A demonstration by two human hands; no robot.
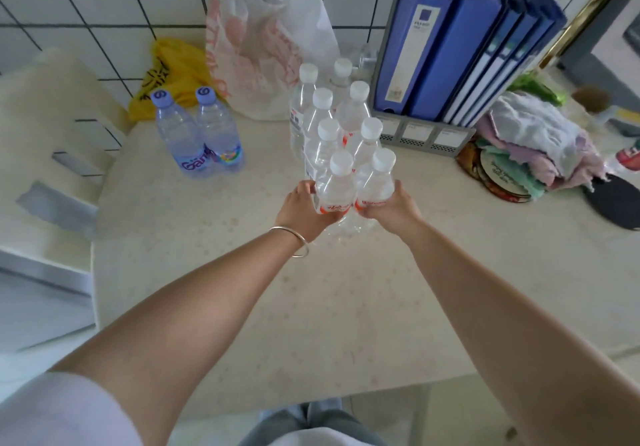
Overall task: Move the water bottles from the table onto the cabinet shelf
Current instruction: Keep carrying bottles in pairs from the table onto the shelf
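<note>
Several clear water bottles with white caps and orange-red labels stand in two rows on the cream table (214, 272). My left hand (304, 211) wraps the nearest left bottle (336, 186) at its label. My right hand (393, 208) grips the nearest right bottle (377, 179) the same way. The other white-capped bottles (327, 134) stand right behind, touching each other. Two bluish bottles with purple caps (201, 134) stand apart at the left. No cabinet shelf can be made out for certain.
Blue binders in a grey file rack (450, 65) stand at the back right beside a heap of cloths (536, 144). A white plastic bag (270, 47) and a yellow bag (169, 71) lean on the tiled wall. A cream chair (45, 168) stands at the left.
</note>
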